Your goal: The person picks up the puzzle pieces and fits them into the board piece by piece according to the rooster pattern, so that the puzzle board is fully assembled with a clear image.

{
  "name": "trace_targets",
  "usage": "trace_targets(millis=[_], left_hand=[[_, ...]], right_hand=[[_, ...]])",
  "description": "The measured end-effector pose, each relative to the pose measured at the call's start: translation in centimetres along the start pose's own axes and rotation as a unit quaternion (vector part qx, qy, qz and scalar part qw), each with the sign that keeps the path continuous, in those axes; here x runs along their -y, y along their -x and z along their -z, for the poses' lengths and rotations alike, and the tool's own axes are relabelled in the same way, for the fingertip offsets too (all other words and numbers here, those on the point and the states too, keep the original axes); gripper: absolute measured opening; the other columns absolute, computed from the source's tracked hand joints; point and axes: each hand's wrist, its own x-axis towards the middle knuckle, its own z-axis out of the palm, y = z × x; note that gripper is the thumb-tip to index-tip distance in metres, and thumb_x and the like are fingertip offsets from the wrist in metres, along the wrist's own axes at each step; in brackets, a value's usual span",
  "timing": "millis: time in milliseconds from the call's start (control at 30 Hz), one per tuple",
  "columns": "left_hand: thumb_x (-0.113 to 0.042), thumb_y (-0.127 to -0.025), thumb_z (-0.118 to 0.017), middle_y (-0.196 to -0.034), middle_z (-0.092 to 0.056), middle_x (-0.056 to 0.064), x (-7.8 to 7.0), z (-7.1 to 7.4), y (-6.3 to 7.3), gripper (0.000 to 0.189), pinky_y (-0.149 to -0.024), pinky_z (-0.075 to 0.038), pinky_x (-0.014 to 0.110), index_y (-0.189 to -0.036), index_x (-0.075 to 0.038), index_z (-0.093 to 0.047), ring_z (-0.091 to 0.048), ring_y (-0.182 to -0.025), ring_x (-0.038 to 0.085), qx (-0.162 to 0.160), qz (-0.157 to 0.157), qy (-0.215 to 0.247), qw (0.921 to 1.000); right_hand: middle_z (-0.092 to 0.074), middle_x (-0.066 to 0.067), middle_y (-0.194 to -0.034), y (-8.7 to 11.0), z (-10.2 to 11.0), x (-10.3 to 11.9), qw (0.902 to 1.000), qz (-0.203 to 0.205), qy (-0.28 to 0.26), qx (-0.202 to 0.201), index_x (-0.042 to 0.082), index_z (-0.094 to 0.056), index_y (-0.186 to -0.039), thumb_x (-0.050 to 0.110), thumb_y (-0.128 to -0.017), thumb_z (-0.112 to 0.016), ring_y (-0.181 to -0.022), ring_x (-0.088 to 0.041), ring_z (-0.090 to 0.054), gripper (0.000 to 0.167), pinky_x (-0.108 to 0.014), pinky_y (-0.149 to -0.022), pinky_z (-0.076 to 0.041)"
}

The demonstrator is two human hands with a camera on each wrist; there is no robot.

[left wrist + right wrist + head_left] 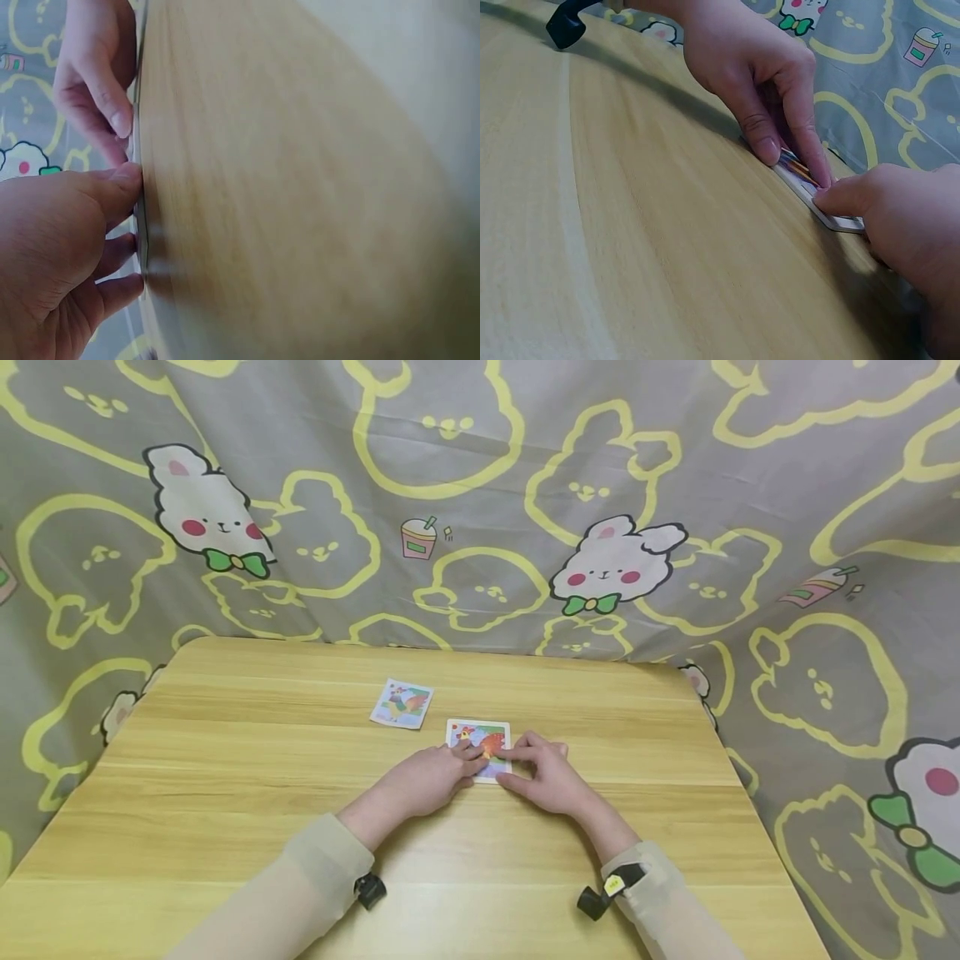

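A white-bordered board with a colourful rooster picture (492, 727) lies flat on the wooden table, with both hands on it. My left hand (431, 781) reaches over its left part, fingers stretched across the picture and fingertips pressing on it. From the right, my right hand (547, 777) rests its index finger and thumb on the board's right side. In the right wrist view, the right thumb (847, 195) touches the board near a corner, close to the left fingertips. The left wrist view sees the board edge-on. Fingers hide part of the picture.
A loose rooster picture sheet (402, 703) lies to the upper left of the board, its edges slightly lifted. The wooden table (247, 760) meets a grey curtain (480, 527) with rabbit and yellow-outline drawings behind and at both sides. Black camera mounts (370, 890) sit on both wrists.
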Motion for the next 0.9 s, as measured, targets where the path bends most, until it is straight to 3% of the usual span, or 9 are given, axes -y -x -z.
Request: trace_targets(millis=[200, 600, 900], left_hand=[[-0.024, -0.11, -0.06, -0.158, -0.052, 0.007, 0.06, -0.01, 0.01, 0.042, -0.111, -0.047, 0.053, -0.151, -0.015, -0.062, -0.051, -0.143, 0.034, -0.006, -0.005, 0.004, 1.0], [-0.023, -0.109, -0.062, -0.157, -0.053, 0.007, -0.01, 0.22, -0.04, 0.041, -0.111, -0.047, 0.05, -0.15, -0.015, -0.063, -0.053, -0.141, 0.034, -0.007, -0.001, 0.014, 0.9999], [-0.023, -0.108, -0.063, -0.155, -0.055, 0.01, -0.15, 0.58, -0.19, 0.042, -0.112, -0.046, 0.05, -0.15, -0.018, -0.063, -0.055, -0.139, 0.035, 0.003, -0.002, 0.013, 0.9999]], right_hand=[[-0.058, 0.003, -0.092, -0.04, -0.2, -0.21, 1.0, 0.006, -0.001, -0.003, 0.014, -0.075, -0.134, 0.034, -0.093, -0.084, -0.08, -0.013, -0.049, 0.047, -0.042, -0.085, -0.023], [-0.056, 0.008, -0.096, -0.07, -0.44, -0.19, 0.9999, -0.003, 0.009, -0.007, 0.012, -0.079, -0.127, 0.035, -0.094, -0.083, -0.077, -0.012, -0.047, 0.04, -0.042, -0.084, -0.024], [-0.057, 0.003, -0.092, 0.01, -0.4, -0.75, 0.9998, 0.009, -0.011, -0.016, 0.016, -0.076, -0.133, 0.033, -0.094, -0.083, -0.079, -0.014, -0.048, 0.042, -0.042, -0.083, -0.028]])
